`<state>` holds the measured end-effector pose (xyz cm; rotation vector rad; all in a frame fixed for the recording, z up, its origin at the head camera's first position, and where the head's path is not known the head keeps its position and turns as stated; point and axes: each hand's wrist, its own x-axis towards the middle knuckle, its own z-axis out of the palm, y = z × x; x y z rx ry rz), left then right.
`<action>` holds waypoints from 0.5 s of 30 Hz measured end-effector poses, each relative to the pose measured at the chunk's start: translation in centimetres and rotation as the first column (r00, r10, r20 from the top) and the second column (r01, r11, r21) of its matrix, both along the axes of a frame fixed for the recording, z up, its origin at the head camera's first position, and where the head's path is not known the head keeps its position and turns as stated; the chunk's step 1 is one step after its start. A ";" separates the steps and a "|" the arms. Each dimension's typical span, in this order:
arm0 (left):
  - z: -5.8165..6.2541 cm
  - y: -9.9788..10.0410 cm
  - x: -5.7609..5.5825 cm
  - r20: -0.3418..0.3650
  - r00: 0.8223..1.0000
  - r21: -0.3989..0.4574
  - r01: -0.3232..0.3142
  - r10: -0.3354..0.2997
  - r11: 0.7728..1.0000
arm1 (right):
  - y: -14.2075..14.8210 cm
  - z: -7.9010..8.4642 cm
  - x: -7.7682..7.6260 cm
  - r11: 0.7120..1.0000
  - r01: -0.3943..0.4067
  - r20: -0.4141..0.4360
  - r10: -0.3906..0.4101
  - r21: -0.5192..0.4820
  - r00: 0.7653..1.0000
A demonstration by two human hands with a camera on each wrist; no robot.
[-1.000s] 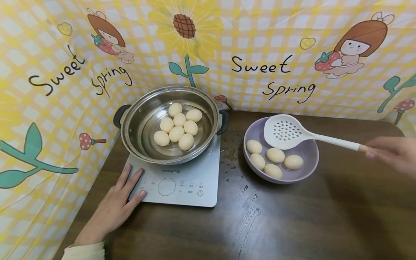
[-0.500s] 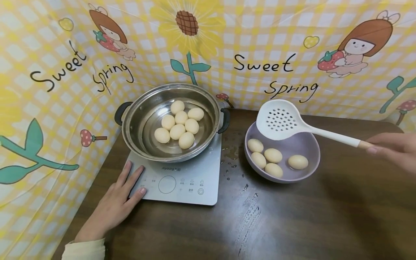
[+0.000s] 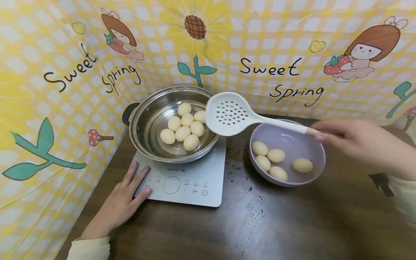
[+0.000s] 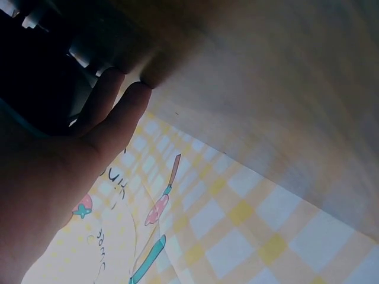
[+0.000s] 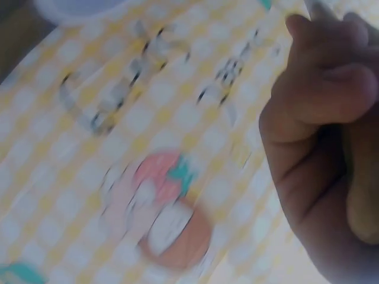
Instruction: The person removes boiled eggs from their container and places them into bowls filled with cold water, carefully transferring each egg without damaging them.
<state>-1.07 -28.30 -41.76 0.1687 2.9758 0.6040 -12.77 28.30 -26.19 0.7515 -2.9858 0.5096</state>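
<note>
My right hand [image 3: 357,139] grips the wooden-ended handle of a white slotted skimmer [image 3: 229,113]; in the right wrist view the fingers [image 5: 331,89] curl round that handle. Nothing lies on the skimmer's head, which overlaps the right rim of a steel pot [image 3: 146,144]. Inside the pot, several pale eggs [image 3: 183,133] sit in shallow water. Below the skimmer's handle stands a purple bowl [image 3: 292,142] with several more eggs [image 3: 303,165] in it. My left hand [image 3: 120,202] rests with spread fingers on the left front edge of a white induction cooker [image 3: 195,195], under the pot.
Water drops [image 3: 250,189] and a wet streak mark the dark wooden table [image 3: 292,224] between cooker and bowl. A yellow checked cloth [image 3: 276,32] covers the walls behind and at the left. The pot's black handle [image 3: 130,113] sticks out at its left.
The skimmer has risen out of the purple bowl and moved left to the pot's rim, carried by my right hand. The left hand has stayed on the cooker's edge.
</note>
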 end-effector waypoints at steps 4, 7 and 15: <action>0.0 -0.1 0.0 0.009 1.000 0.002 -0.008 0.008 1.000 | -3.8 -0.5 -0.9 0.987 -0.149 -0.177 0.137 -0.056 0.975; 0.0 -0.1 0.0 0.010 1.000 0.004 -0.011 0.011 1.000 | -6.3 -1.1 -1.3 0.965 -0.256 -0.334 0.223 -0.055 0.916; 0.0 -0.2 0.0 -0.001 1.000 0.006 -0.008 0.008 1.000 | -9.7 -2.5 -1.4 0.953 -0.303 -0.461 0.277 0.018 0.843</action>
